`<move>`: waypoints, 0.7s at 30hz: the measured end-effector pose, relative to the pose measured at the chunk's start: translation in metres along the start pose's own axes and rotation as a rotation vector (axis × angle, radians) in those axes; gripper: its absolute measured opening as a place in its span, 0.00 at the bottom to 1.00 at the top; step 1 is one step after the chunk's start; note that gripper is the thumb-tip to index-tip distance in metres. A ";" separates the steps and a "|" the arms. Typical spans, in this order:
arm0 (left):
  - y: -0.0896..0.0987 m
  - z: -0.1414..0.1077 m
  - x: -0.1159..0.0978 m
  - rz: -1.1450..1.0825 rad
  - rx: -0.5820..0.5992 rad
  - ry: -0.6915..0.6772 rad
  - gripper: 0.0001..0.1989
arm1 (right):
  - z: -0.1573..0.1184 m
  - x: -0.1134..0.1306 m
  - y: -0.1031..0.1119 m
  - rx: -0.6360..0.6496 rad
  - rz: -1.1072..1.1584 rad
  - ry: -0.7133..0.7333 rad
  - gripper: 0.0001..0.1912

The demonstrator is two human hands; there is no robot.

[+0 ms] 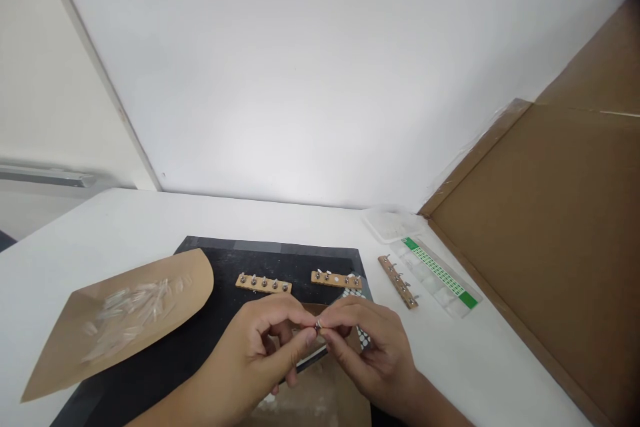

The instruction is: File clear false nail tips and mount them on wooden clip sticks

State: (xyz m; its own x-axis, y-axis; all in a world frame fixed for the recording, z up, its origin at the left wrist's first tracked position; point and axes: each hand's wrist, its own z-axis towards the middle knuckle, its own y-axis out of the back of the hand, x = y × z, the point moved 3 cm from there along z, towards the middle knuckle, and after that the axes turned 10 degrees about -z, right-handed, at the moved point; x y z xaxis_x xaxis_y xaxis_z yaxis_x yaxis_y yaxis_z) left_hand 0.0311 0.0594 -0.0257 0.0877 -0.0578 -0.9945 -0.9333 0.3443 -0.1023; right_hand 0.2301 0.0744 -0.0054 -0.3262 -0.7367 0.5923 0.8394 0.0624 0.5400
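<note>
My left hand point(265, 343) and my right hand point(367, 343) meet at the front centre, above the black mat point(215, 310). Thumb and forefinger of both are pinched on one small metal piece point(317, 325), mostly hidden by the fingertips. Just beyond them lie two cork-coloured strips: the left strip point(270, 285) bears a row of small metal pieces, and the right strip point(341, 280) bears metal pieces and white dots. A sheet of white dots point(364, 339) shows partly behind my right hand. Beneath the hands is a brown surface with a dark-edged object, largely covered.
Brown paper point(75, 347) at the left holds several clear slender pieces point(150, 303). At the right are a third strip point(397, 282), a clear case with a green label point(440, 270) and a clear tray point(390, 225). A cardboard panel point(550, 233) stands far right.
</note>
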 end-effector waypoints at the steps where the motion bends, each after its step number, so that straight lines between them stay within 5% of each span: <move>1: 0.000 0.000 0.000 0.015 0.000 -0.006 0.18 | 0.000 0.000 0.000 0.013 0.006 -0.013 0.14; 10: 0.001 -0.001 -0.003 0.121 0.072 -0.086 0.15 | 0.002 0.000 0.001 0.097 0.100 -0.156 0.03; 15: 0.002 0.000 -0.001 0.125 0.061 -0.106 0.15 | 0.003 -0.003 -0.001 0.103 0.156 -0.206 0.06; 21: -0.003 0.000 -0.002 -0.161 0.085 0.120 0.19 | 0.001 -0.006 -0.001 0.042 0.159 -0.108 0.03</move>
State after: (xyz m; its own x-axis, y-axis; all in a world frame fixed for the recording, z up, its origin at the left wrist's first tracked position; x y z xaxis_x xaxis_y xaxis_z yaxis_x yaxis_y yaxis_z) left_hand 0.0333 0.0582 -0.0233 0.1866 -0.2283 -0.9555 -0.8773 0.3990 -0.2667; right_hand 0.2304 0.0791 -0.0088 -0.2375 -0.6390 0.7316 0.8658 0.2022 0.4577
